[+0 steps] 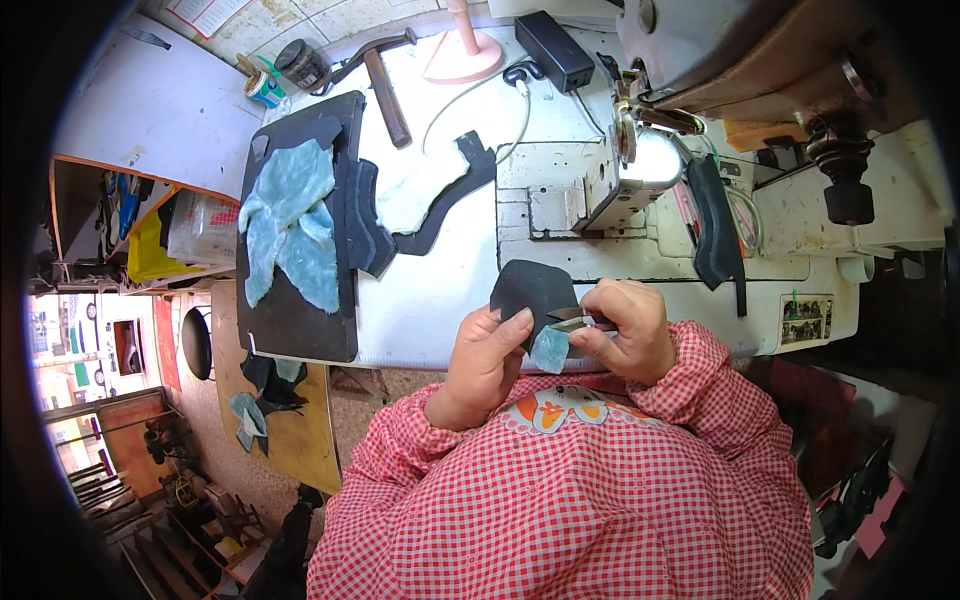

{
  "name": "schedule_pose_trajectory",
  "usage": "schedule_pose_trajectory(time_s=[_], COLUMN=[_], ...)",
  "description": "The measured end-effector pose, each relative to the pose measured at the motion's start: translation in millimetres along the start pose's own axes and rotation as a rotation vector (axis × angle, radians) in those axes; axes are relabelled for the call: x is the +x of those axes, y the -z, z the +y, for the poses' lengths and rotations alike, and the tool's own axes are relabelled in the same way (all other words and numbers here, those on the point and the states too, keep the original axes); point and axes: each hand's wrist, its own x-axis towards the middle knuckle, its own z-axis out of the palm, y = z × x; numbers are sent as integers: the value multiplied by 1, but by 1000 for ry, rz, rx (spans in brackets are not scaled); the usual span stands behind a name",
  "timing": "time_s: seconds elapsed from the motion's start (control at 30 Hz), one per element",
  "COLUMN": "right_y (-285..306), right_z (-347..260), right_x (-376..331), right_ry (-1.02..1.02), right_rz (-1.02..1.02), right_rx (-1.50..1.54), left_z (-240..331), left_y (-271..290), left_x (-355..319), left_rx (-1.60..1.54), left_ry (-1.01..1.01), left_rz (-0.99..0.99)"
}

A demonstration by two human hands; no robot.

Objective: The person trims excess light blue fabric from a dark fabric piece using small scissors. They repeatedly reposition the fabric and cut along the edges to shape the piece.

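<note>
My left hand (pixel 487 352) grips a dark cut piece (pixel 530 285) with a pale blue fleecy lining (pixel 550 349), holding it by its lower left edge above the front of the white table. My right hand (pixel 622 330) is closed around small metal snips (pixel 570 318), whose blades lie against the piece just above the blue lining. Both hands are close together, near my chest, in red checked sleeves.
A black board (pixel 330 330) on the left carries a pile of blue-lined pieces (pixel 290 220) and dark pieces. A sewing machine (pixel 640 150) stands behind my hands. A hammer (pixel 385 90), a jar (pixel 303 64), a pink lamp base (pixel 462 55) and a black power adapter (pixel 555 48) lie at the back.
</note>
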Motion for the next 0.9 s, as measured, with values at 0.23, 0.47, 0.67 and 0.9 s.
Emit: schedule_pose_trajectory(time_s=[0.23, 0.47, 0.67, 0.9], right_y=[-8, -12, -6, -1], right_z=[1, 0, -15, -25], right_x=[-7, -14, -8, 0], right_ry=[-175, -281, -349, -260], right_rz=[-10, 87, 81, 98], right_rx=[234, 293, 146, -60], left_z=[1, -2, -4, -7], left_y=[-1, -3, 1, -2], left_x=[1, 1, 1, -2], left_rx=[-17, 84, 329, 505], left_ry=[2, -53, -272, -410], left_rz=[-14, 81, 137, 158])
